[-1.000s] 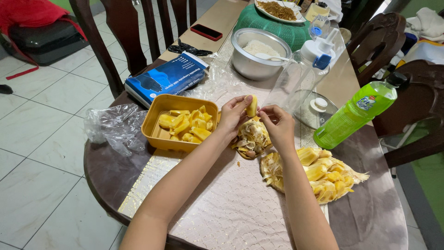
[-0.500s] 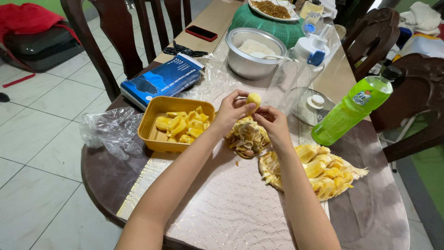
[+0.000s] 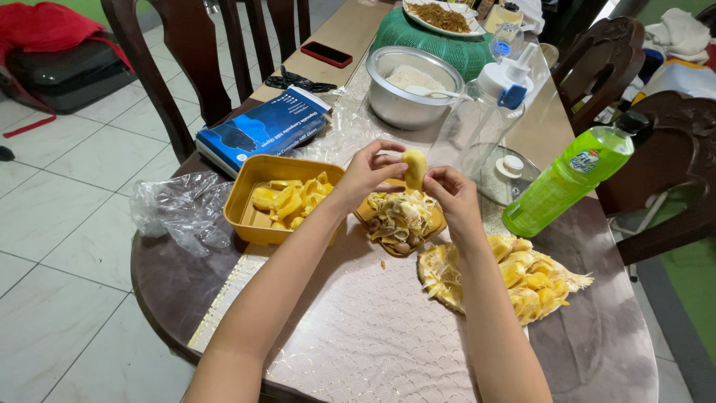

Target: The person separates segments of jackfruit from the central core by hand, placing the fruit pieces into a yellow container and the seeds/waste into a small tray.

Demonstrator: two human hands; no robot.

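Both hands hold one yellow jackfruit pod (image 3: 415, 167) above the table. My left hand (image 3: 367, 174) pinches it from the left and my right hand (image 3: 450, 195) from the right. Right under them lies a shallow tray with stringy fruit scraps and seeds (image 3: 401, 219). To the left stands an orange container (image 3: 253, 218) with several cleaned yellow pods. A cut jackfruit chunk (image 3: 514, 275) lies on the table to the right of my right forearm.
A green bottle (image 3: 570, 180) lies tilted at the right. Behind are a glass lid (image 3: 507, 175), a clear water bottle (image 3: 485, 112), a metal bowl (image 3: 412, 83), a blue box (image 3: 261, 131), a crumpled plastic bag (image 3: 182, 210), a phone (image 3: 326, 54) and wooden chairs (image 3: 659, 142).
Both hands have lifted the pod up from the scrap tray and now hold it higher, between the fingertips.
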